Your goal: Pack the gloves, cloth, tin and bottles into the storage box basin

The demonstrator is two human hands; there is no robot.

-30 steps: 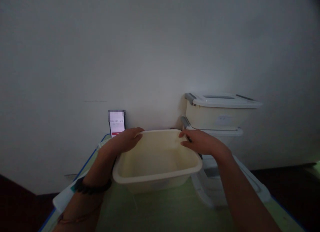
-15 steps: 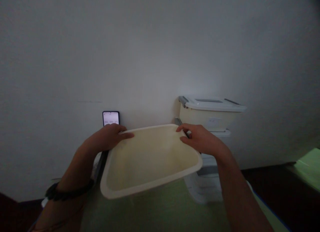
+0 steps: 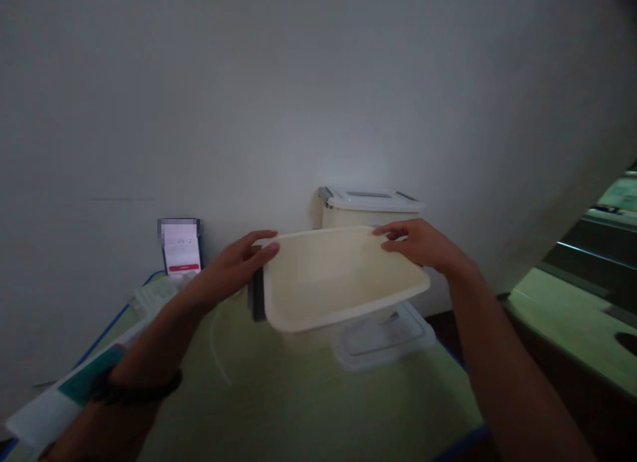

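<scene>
A cream plastic storage bin [image 3: 343, 276] without a lid is tilted with its open mouth toward me. I see its bare inside. My left hand [image 3: 243, 263] grips the rim at the back left corner, thumb inside. On the back right part of the rim, my right hand [image 3: 418, 243] holds with its fingers and thumb. A grey latch [image 3: 256, 296] hangs at the bin's left side. Just right of and below the bin, a translucent white lid [image 3: 385, 342] lies on the table. Whether the bin's base touches the table I cannot tell.
Behind the bin, a lidded cream box [image 3: 371, 202] stands by the wall. At left, a phone [image 3: 182, 253] leans upright near a white-and-green packet [image 3: 89, 379]. The green table [image 3: 279, 409] has a blue edge. Another green surface [image 3: 557, 309] is at right.
The bin has moved farther from me and appears farther right, with both hands still on its rim. The view has shifted, showing more of the table, lid and phone.
</scene>
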